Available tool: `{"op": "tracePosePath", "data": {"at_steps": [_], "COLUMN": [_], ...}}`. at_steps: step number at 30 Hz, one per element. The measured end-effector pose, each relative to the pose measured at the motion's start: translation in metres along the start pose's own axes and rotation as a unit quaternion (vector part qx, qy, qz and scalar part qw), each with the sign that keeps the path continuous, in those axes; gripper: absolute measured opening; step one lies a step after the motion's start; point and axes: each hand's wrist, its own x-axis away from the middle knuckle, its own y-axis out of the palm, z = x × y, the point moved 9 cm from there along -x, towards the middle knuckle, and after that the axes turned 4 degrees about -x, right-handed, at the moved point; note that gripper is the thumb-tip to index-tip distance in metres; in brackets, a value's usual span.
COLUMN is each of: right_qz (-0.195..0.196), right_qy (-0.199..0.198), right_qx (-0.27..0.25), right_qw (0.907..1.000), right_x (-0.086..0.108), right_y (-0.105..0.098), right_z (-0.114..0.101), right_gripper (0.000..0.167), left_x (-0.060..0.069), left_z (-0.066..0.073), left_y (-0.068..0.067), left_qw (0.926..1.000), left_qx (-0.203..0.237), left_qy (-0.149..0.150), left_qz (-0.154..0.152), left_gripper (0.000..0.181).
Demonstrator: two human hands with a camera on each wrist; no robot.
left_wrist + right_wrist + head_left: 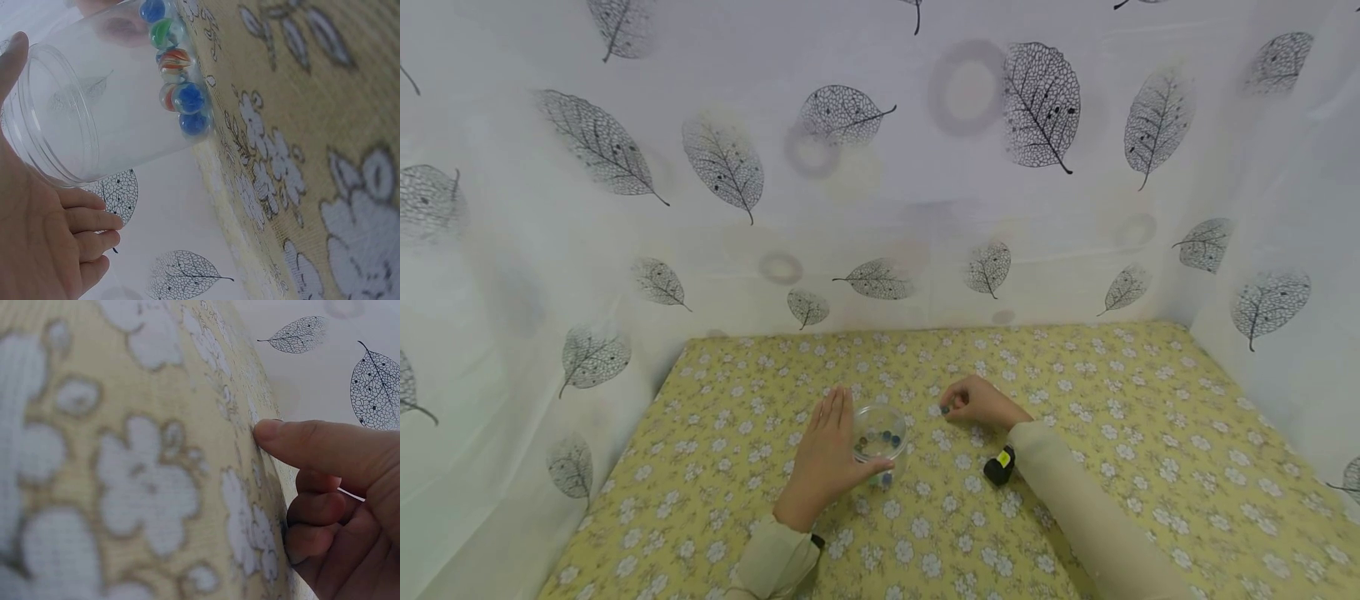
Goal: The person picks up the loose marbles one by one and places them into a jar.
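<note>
A clear round jar [903, 427] stands upright on the flowered cloth, with several glass marbles [189, 98] at its bottom, blue, green and orange-streaked. Along the jar's left side lies my left hand [829, 454], its fingers straight and its thumb reaching across the front near the rim. In the left wrist view the fingers are relaxed beside the jar's mouth. To the right of the jar, my right hand [976, 402] pinches a small dark-blue marble [945, 410] between thumb and fingers, low over the cloth. The right wrist view hides that marble behind the thumb.
A yellow cloth [737, 467] with white flowers covers the table. White curtains [917, 208] printed with leaves hang at the back and both sides. A black wrist device [999, 467] with a yellow mark sits by the right sleeve.
</note>
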Motion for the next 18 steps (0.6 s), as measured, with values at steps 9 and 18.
{"op": "tracePosePath", "data": {"at_steps": [9, 18], "right_qz": [0.002, 0.007], "right_qy": [-0.002, 0.002], "right_qx": [-0.006, -0.014], "right_qw": [1.0, 0.9999], "right_x": [0.0016, 0.0005], "right_y": [-0.0008, -0.0018], "right_z": [-0.0027, 0.0022], "right_gripper": [0.01, 0.012], "left_x": [-0.0005, -0.0005], "left_z": [0.0005, 0.0], "left_y": [-0.0016, -0.0007], "left_qw": [1.0, 1.0], "left_qx": [-0.005, 0.002], "left_qy": [-0.001, -0.002], "left_qz": [-0.003, -0.008], "left_gripper": [0.116, 0.117]}}
